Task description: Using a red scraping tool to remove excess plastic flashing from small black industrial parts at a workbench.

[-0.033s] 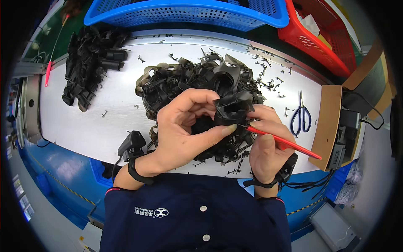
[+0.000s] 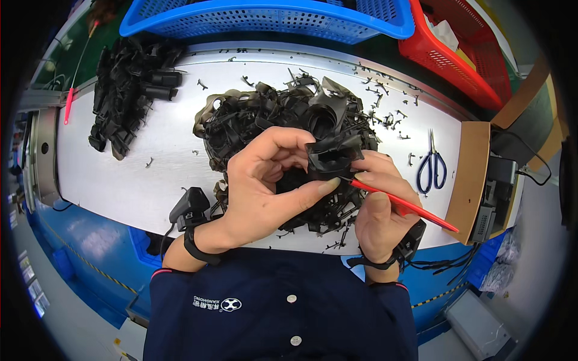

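Observation:
My left hand (image 2: pixel 259 186) grips a thin, dark, cup-shaped rubber or plastic part (image 2: pixel 331 157) between thumb and fingers, its open side facing up. In my right hand (image 2: pixel 385 210) is a slim red-handled trimming tool (image 2: pixel 400 203), held like a pen, its thin tip at the lower right edge of the part, beside my left thumb. Fingers of my right hand also rest near the part's right side. Beneath both hands lies a big heap of dark moulded parts and scraps (image 2: pixel 241 114). Whether the tip touches the part is too small to tell.
A second pile of black parts (image 2: pixel 123 90) lies on the white table (image 2: pixel 78 162) at the left. Blue-handled scissors (image 2: pixel 431 168) lie right, near a cardboard box (image 2: pixel 469 174). Blue (image 2: pixel 265 21) and red baskets (image 2: pixel 457 60) stand behind. Small black trimmings (image 2: pixel 394 117) are scattered about.
My right hand and the red tool have shifted very slightly left, toward the part. My left hand and the part have hardly moved.

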A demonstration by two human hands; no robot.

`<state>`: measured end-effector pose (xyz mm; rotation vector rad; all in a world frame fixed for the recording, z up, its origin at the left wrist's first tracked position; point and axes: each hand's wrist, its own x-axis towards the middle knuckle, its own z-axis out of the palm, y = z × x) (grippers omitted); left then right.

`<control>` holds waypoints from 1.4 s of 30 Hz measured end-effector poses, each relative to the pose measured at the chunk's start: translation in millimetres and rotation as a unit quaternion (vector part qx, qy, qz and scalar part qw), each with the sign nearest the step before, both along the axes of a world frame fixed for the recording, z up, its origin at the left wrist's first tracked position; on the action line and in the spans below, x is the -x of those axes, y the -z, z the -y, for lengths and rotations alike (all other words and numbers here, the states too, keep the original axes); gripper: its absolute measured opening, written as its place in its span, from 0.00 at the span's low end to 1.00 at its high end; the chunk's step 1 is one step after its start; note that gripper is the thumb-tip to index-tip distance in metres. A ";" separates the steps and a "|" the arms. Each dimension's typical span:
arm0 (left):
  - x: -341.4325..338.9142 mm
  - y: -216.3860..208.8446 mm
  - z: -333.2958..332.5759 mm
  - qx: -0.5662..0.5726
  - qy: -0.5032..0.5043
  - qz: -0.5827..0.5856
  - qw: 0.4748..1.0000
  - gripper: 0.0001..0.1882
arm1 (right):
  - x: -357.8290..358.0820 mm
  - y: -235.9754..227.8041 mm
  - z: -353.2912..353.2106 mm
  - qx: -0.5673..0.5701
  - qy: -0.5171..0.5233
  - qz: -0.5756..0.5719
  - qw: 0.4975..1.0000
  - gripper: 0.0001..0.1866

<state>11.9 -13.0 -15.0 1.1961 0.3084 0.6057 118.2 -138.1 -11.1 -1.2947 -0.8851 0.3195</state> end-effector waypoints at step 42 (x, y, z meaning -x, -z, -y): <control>6.9 -9.8 -6.9 -0.041 0.055 -0.017 0.998 0.13 | 2.1 -11.7 -0.6 0.003 -0.039 -0.155 0.987 0.17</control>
